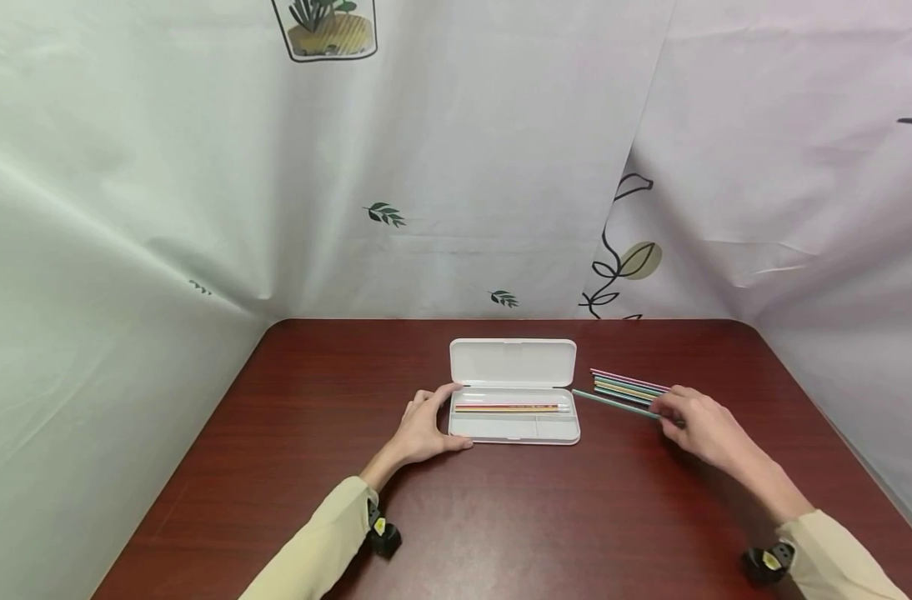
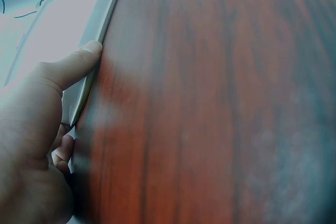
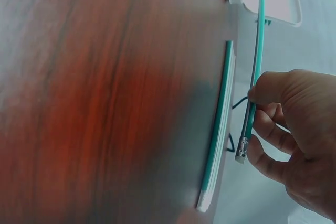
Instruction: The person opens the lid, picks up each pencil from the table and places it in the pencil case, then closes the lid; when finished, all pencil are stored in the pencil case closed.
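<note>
Looks partway: a few pencils (image 1: 508, 408) already in the pencil case (image 1: 493, 432), one in hand, several loose pencils (image 1: 627, 387) left on the table (image 1: 501, 517). Case sits open at the table's middle, lid (image 1: 513, 362) hinged up at the back. Pencils inside lie side by side, lengthwise, in the long compartment, eraser ends right; red and yellow ones show, exact count unclear. Front strip has a low divider, right of middle. Left hand (image 1: 423, 429) straddles the case's left end, thumb on the front edge, fingers round toward the back, gripping it. Right hand (image 1: 699, 427) pinches a green pencil (image 3: 259, 45) near its eraser end, fingers nearly closed; pencil is off the table, far end just beside the case's right edge, not in it. Loose ones lie bunched right of the case, count unclear.
</note>
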A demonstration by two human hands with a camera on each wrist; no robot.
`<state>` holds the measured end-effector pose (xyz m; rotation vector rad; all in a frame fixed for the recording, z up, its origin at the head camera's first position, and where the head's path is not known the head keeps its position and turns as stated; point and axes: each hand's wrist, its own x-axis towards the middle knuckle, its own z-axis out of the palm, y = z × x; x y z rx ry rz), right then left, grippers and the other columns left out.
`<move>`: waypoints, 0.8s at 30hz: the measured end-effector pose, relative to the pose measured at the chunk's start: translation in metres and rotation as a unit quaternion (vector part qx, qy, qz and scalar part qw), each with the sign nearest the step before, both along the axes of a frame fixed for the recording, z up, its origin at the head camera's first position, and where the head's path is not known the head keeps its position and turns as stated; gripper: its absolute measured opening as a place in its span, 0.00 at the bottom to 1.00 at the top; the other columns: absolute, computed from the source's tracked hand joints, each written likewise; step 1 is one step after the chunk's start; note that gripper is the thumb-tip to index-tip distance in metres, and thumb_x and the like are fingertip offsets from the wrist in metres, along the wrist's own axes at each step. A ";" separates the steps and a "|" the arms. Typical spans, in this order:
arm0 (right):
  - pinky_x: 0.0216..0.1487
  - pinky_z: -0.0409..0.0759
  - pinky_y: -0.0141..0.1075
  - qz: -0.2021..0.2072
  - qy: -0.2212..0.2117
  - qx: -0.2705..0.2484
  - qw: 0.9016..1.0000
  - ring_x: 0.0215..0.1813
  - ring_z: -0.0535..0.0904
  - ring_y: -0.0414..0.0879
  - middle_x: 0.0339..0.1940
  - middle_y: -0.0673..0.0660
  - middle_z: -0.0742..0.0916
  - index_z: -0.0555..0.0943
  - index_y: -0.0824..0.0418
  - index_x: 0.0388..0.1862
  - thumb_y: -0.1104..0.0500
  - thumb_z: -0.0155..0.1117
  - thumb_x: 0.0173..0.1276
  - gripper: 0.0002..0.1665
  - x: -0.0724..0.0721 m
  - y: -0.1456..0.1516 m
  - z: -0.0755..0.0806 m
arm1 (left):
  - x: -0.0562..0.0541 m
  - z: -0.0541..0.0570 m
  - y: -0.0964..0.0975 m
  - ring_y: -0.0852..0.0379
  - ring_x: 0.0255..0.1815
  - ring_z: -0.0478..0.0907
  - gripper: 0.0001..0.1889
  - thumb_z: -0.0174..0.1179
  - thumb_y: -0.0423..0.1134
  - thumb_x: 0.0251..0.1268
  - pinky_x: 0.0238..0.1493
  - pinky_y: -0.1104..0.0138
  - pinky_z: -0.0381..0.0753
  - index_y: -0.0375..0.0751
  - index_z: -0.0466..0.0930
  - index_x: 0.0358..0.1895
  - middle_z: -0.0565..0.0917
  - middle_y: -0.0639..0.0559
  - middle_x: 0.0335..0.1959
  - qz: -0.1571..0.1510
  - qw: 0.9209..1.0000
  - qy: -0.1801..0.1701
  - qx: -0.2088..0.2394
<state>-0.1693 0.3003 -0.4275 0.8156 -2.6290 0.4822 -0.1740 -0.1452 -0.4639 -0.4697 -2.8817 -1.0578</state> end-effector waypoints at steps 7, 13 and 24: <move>0.27 0.74 0.41 0.024 0.027 -0.007 0.999 0.30 0.75 0.41 0.31 0.45 0.79 0.85 0.56 0.33 0.72 0.76 0.46 0.18 -0.002 -0.010 0.002 | 0.000 0.001 -0.001 0.47 0.50 0.68 0.48 0.82 0.50 0.40 0.51 0.52 0.65 0.53 0.69 0.71 0.77 0.44 0.52 -0.004 1.000 0.001 -0.001; 0.28 0.74 0.38 0.057 0.051 -0.014 0.997 0.30 0.75 0.38 0.31 0.45 0.80 0.84 0.57 0.32 0.73 0.74 0.45 0.16 -0.006 -0.023 0.002 | -0.001 0.000 0.000 0.48 0.50 0.68 0.48 0.82 0.49 0.41 0.51 0.53 0.65 0.54 0.69 0.71 0.77 0.45 0.52 0.000 1.000 -0.001 -0.004; 0.31 0.76 0.39 0.077 0.028 -0.013 0.997 0.31 0.76 0.39 0.32 0.46 0.80 0.84 0.57 0.34 0.73 0.73 0.49 0.15 -0.014 -0.053 0.006 | 0.000 0.000 0.000 0.49 0.50 0.68 0.48 0.82 0.50 0.41 0.51 0.53 0.66 0.54 0.69 0.71 0.76 0.45 0.52 0.000 1.000 -0.003 -0.002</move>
